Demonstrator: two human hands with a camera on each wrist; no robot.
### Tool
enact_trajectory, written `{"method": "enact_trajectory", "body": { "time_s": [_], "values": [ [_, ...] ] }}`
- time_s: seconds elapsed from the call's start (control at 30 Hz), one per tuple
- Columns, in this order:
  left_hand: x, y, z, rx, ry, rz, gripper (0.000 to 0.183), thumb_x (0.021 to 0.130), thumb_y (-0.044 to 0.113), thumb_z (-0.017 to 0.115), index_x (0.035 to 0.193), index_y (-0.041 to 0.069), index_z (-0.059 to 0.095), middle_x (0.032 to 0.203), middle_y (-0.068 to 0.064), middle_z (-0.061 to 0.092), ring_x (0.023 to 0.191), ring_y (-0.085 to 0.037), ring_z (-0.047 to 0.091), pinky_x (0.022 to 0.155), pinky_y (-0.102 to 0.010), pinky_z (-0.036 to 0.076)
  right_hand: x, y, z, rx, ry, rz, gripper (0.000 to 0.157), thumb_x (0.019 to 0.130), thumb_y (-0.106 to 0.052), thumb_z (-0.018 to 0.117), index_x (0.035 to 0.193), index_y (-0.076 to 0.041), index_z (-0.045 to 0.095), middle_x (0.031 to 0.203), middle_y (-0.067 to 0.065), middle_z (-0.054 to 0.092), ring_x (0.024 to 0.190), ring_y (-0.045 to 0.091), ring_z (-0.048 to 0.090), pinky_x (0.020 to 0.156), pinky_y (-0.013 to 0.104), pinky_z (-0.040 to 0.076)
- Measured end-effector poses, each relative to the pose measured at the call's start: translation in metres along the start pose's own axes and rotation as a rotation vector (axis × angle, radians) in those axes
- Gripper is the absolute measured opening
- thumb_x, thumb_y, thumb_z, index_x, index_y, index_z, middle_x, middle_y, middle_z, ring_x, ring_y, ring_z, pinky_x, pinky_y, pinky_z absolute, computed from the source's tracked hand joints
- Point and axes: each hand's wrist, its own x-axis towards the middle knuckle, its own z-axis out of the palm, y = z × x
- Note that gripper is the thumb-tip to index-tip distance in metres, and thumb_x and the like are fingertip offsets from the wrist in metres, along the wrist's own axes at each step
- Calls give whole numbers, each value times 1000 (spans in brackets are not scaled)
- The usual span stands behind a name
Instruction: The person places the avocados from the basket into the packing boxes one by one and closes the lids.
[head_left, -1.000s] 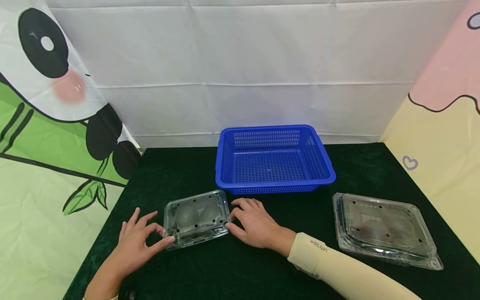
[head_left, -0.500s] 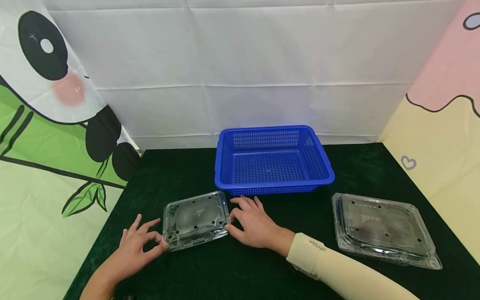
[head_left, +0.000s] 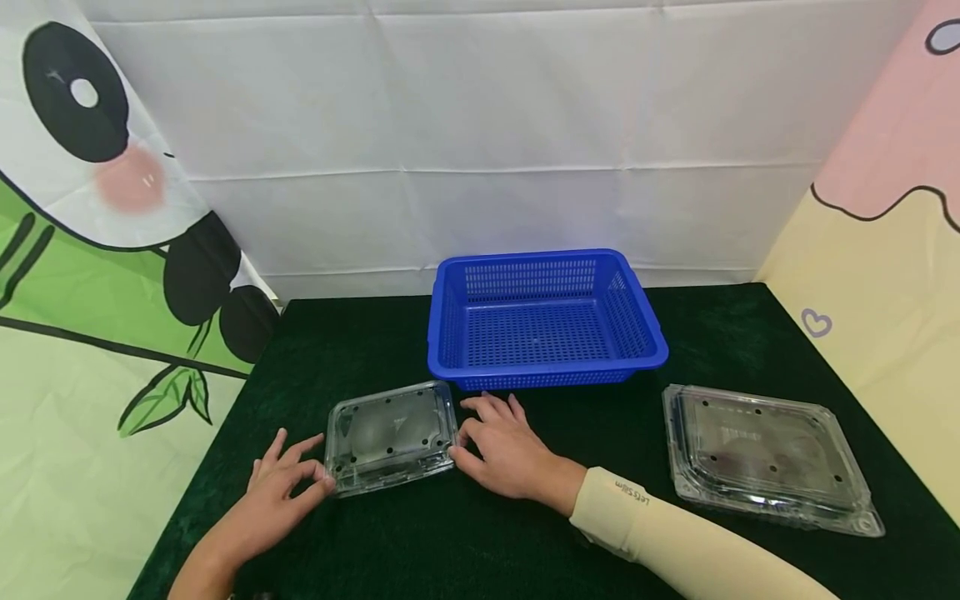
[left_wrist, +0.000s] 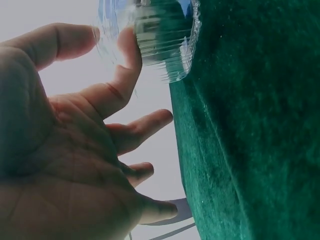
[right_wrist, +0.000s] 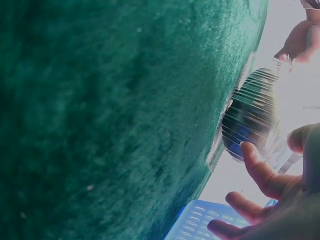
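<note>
A clear plastic clamshell container (head_left: 393, 437) with small dark holes in its lid sits left of centre on the dark green cloth. Rounded shapes show faintly through the lid, and one dark round thing (right_wrist: 250, 120) shows through the ribbed side in the right wrist view. At the container's left front corner, my left hand (head_left: 273, 500) pinches it between thumb and index finger; the other fingers spread away. My right hand (head_left: 506, 454) holds the right end, thumb and index finger at its edge. The lid is down on the base.
Behind the container stands a blue perforated plastic basket (head_left: 536, 333) with nothing inside. A second, larger clear clamshell (head_left: 772, 458) lies at the right, reddish-brown shapes dim under its lid. Printed and white cloth sheets (head_left: 510, 150) hang around the green-covered table (head_left: 465, 550).
Over the last second my left hand has drawn back slightly, its thumb moving from over the container's front left edge to the corner. The container and my right hand have hardly moved.
</note>
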Motion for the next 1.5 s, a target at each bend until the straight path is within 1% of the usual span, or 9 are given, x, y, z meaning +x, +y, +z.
{"method": "enact_trajectory", "body": {
  "time_s": [0.17,0.3,0.43,0.57,0.63,0.9,1.0,1.23,1.5],
  "values": [
    [2,0,2,-15,-31,11,21,102,38,64,91,19,66,158,-35,31,145,-65,-10,99,-87,-8,-2,-3,-1,16,16,1,20,102,-44,61,103,-26,70,157,8,42,150,37,30,117,69,18],
    [1,0,3,-32,-56,14,20,102,36,63,93,18,66,158,-34,32,146,-63,-10,100,-86,-10,-8,-9,-2,65,15,21,16,100,-41,65,97,-26,69,156,10,44,150,39,29,116,71,19],
    [2,0,4,-33,-40,34,18,103,35,63,93,20,67,158,-33,32,146,-63,-10,100,-86,-10,-15,-12,-2,92,25,49,15,99,-40,65,95,-26,68,155,10,45,150,40,28,116,71,18],
    [3,1,5,-2,-15,47,19,103,38,63,91,25,70,158,-32,33,146,-64,-9,98,-88,-7,-16,-12,1,76,42,70,17,101,-42,62,94,-27,68,154,10,46,150,40,29,116,71,18],
    [4,2,4,4,-18,44,21,103,40,62,90,26,72,158,-32,34,145,-65,-8,98,-88,-7,-16,-11,3,67,48,77,18,102,-42,61,95,-28,68,154,10,46,150,40,30,116,71,19],
    [6,4,2,-47,-82,28,28,107,35,56,91,18,71,156,-35,34,145,-65,-9,99,-87,-9,-15,-11,6,74,70,83,16,100,-42,63,94,-29,66,153,10,46,145,38,37,115,71,21],
    [6,5,2,-40,-93,18,27,107,33,55,91,18,70,156,-34,35,146,-63,-7,101,-86,-7,-15,-12,5,84,65,86,15,100,-41,63,93,-28,66,152,10,47,143,38,40,114,72,22],
    [6,5,4,-22,-95,46,24,108,27,54,92,16,68,151,-36,39,144,-65,-2,104,-84,-2,-14,-12,3,112,35,89,13,99,-38,65,92,-28,66,153,11,46,142,38,42,114,72,23],
    [6,4,3,-23,-96,56,25,108,29,54,92,16,68,151,-35,39,144,-65,-2,104,-84,-2,-13,-12,3,118,25,92,12,98,-36,66,91,-27,65,152,11,47,141,38,42,114,73,23]
  ]
}}
